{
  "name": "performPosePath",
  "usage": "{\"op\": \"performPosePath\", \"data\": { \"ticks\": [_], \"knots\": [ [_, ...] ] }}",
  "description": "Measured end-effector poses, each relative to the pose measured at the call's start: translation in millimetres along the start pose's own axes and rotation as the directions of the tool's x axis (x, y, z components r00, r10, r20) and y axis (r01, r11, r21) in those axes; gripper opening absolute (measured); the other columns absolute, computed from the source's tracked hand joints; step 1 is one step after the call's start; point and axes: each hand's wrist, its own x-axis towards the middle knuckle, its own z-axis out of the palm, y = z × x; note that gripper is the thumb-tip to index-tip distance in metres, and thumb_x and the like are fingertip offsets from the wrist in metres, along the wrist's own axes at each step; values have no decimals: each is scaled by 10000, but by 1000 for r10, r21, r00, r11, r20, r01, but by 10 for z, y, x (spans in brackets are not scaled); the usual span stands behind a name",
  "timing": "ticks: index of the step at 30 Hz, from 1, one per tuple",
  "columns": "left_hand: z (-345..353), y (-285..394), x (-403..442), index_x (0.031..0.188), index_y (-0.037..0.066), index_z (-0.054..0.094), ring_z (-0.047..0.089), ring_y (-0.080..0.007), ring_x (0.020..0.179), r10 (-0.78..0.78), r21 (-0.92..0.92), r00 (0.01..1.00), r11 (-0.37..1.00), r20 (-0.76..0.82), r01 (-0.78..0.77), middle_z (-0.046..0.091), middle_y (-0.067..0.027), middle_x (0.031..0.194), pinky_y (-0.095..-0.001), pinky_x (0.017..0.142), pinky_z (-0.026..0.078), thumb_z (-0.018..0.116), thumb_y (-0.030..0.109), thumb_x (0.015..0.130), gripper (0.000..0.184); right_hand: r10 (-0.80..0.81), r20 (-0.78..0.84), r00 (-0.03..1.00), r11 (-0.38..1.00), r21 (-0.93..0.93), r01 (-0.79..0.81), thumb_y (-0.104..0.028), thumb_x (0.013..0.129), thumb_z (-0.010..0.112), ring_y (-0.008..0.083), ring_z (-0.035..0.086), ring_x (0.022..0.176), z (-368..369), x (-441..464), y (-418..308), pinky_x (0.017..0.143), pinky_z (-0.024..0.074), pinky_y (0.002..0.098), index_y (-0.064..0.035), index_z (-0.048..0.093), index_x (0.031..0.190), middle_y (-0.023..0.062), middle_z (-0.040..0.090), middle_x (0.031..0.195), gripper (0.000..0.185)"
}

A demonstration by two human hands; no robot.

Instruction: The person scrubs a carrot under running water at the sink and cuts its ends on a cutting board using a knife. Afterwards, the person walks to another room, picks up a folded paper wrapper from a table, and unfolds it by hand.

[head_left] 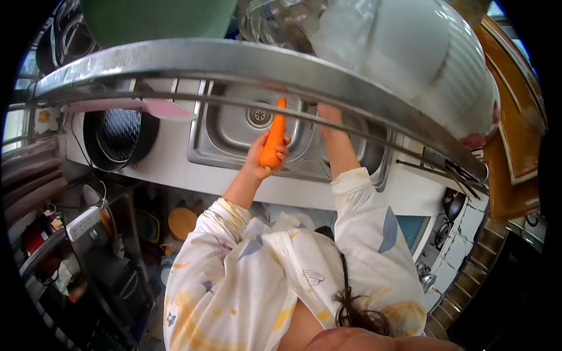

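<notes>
An orange carrot (273, 142) lies in my left hand (257, 155), whose fingers are wrapped round its thick end. The carrot's narrow tip points away from me, over the left bowl of the steel sink (219, 155), close to the drain (259, 117). My right hand (329, 113) reaches forward above the sink's right side. A rack's metal bars cross in front of that hand and hide its fingers, so their state and anything they hold cannot be made out.
The metal rack's edge (234, 54) runs across above the sink, carrying a green basin (158, 20) and white bowls (404, 47). A pink flat-bladed utensil (170, 110) shows just below it. Left of the sink sits a black basket-like pot (93, 140). A power strip (84, 223) is at lower left.
</notes>
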Motion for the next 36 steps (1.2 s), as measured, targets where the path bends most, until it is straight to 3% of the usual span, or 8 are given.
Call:
{"op": "performPosePath", "data": {
  "ticks": [6,15,19,21,22,25,27,36],
  "knots": [
    [100,-12,84,1042,-17,473,571,-231,740,359,524,885,836,-296,-164,549,-118,887,-352,636,527,419,304,930,344,-53,-38,998,998,-29,51,-158,826,608,192,557,985,63,-95,10,817,444,328,-1,612,1015,122,606,1079,245],
    [-2,492,1172,954,15,482,593,-242,714,392,285,811,914,-434,-290,562,-119,800,-355,666,565,551,178,843,209,193,-85,977,981,33,-191,-161,803,643,249,571,942,-876,-512,-64,815,443,350,-8,586,1038,139,610,991,286],
    [640,199,1539,899,42,521,588,-212,673,495,373,835,841,-240,-391,580,-74,810,-330,650,548,536,181,827,157,363,-215,906,837,502,-217,-125,801,613,314,562,923,-1451,-610,17,815,452,340,-55,597,1032,148,596,975,242],
    [949,46,1663,900,44,521,588,-211,675,506,354,852,828,-136,-435,579,-73,809,-330,648,548,535,181,828,155,-12,-360,933,921,-366,-130,-91,804,573,287,564,947,-1475,-753,407,848,448,355,-50,594,1045,122,596,1039,245],
    [1067,0,1709,900,45,520,588,-211,676,504,341,859,826,-92,-448,579,-73,808,-330,647,548,534,180,829,153,164,-299,940,888,-371,-273,-108,801,571,287,562,966,-1338,-944,784,850,444,372,-46,592,1043,123,592,1068,251],
    [1154,-74,1764,902,48,519,587,-211,679,493,312,870,832,-37,-458,578,-73,807,-331,644,548,532,179,832,149,-193,-319,928,812,-582,-31,-184,779,591,300,555,1013,-1537,-827,558,854,435,405,-36,587,1033,148,581,1112,294],
    [1134,-130,1789,903,50,518,587,-210,681,485,300,873,842,-57,-448,577,-72,805,-331,642,548,531,178,834,146,122,-496,860,940,-222,-261,-93,739,618,341,516,839,-1754,-871,460,693,446,415,-37,581,928,167,483,1024,201],
    [1488,-362,1926,907,59,515,586,-209,690,493,224,870,845,27,-486,574,-71,800,-332,634,549,525,175,843,133,-296,-750,592,741,-571,-352,-274,809,601,369,556,902,-2863,-144,-272,722,489,433,-21,577,1141,215,456,1086,418]
  ]
}}
